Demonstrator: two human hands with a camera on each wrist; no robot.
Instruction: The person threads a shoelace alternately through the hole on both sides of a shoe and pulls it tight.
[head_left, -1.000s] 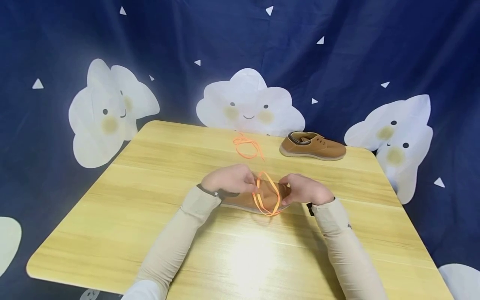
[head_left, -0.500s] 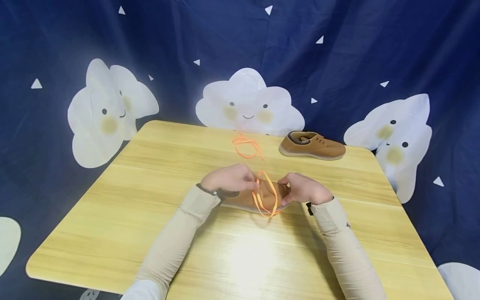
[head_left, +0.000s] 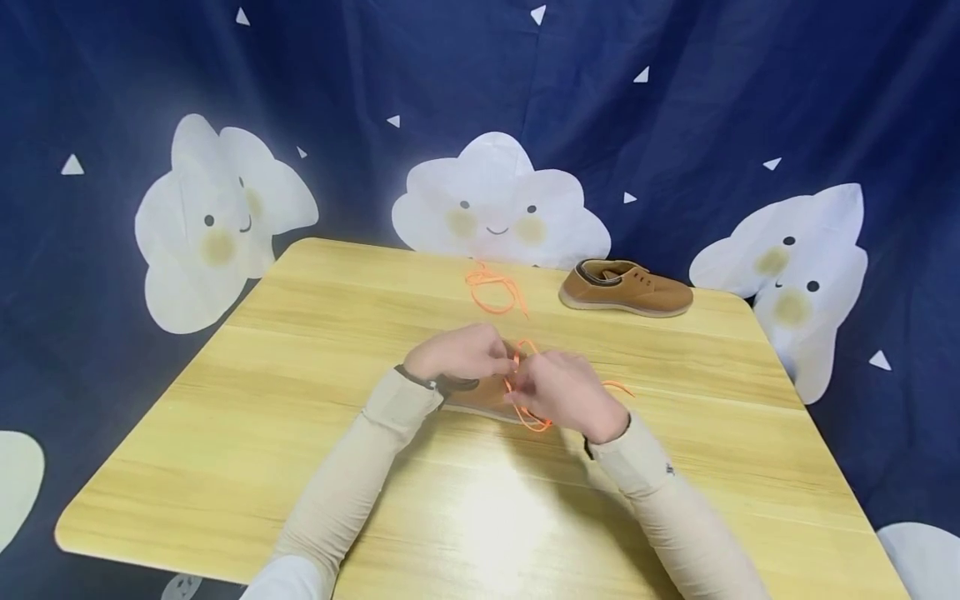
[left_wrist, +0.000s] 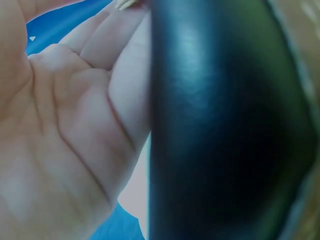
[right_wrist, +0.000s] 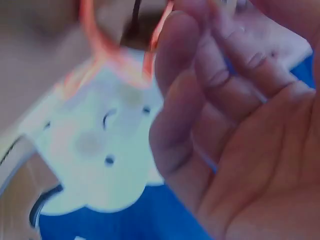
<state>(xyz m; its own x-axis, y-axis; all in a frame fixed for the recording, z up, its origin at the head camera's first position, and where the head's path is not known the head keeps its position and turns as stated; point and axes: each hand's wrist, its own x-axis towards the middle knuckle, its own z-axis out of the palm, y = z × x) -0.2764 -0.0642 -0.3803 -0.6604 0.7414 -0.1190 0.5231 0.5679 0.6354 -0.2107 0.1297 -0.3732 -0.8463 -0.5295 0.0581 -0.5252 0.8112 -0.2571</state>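
Note:
A brown leather shoe (head_left: 480,402) lies in the middle of the table, partly hidden by both hands. My left hand (head_left: 461,353) grips it by the upper near the lace holes; in the left wrist view the dark padded collar (left_wrist: 215,110) fills the right side, beside the palm. An orange shoelace (head_left: 537,427) loops over the shoe's front. Curled over that part, my right hand (head_left: 570,390) pinches the lace at its fingertips, close to the left fingertips. The right wrist view shows a blurred loop of lace (right_wrist: 95,37) by the bent fingers (right_wrist: 175,125).
A second brown shoe (head_left: 626,290), without a lace, stands at the back right of the wooden table (head_left: 300,333). Another orange shoelace (head_left: 491,310) lies loosely coiled behind the hands. A dark blue curtain (head_left: 337,75) with clouds hangs past the far edge.
My right hand has moved left from the shoe's toe to the lace beside the left hand. A lace end now shows right of it. The left hand stays in place.

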